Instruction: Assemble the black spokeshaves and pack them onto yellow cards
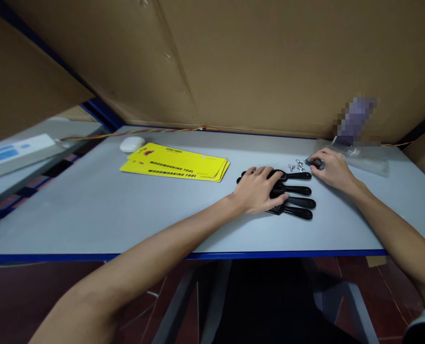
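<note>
My left hand (pixel 257 189) lies flat, fingers spread, on a row of several black tool handles (pixel 298 201) on the grey table (pixel 90 210). Their rounded ends stick out to the right of my fingers. My right hand (pixel 332 167) rests further right and pinches a small dark part (pixel 315 163) between thumb and fingers. A few small silver wing screws (pixel 295 166) lie just left of that hand, above the handles.
Yellow "woodworking tool" cards (pixel 176 163) and a white oval case (pixel 132 143) lie at the table's far left. A clear plastic bag (pixel 363 160) sits behind my right hand. Cardboard walls close the back and sides. A red-yellow cable (pixel 140 130) runs along the rear edge.
</note>
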The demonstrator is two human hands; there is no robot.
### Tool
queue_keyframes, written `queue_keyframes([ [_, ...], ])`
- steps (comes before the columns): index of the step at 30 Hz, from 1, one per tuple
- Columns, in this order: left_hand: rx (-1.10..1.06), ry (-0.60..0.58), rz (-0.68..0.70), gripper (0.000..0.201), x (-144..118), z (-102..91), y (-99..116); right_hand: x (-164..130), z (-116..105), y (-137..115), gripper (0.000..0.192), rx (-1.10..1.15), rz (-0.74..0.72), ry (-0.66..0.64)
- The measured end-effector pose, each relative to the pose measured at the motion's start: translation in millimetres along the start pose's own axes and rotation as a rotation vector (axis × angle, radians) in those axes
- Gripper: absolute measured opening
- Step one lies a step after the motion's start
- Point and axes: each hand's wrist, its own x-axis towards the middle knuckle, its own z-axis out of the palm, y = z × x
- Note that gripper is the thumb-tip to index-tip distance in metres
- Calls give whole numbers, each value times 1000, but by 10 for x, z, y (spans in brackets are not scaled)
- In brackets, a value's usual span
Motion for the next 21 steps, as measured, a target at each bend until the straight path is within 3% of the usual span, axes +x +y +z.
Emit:
queue_keyframes([
  [8,7,-27,-5,67,1,-16,12,4,-15,33,23,22,5,24],
  [15,12,-107,1,77,27,-165,-94,19,-36,54,20,48,-17,72],
  [21,173,-81,-49,73,50,-255,-226,-7,-141,-134,14,96,-143,114],
])
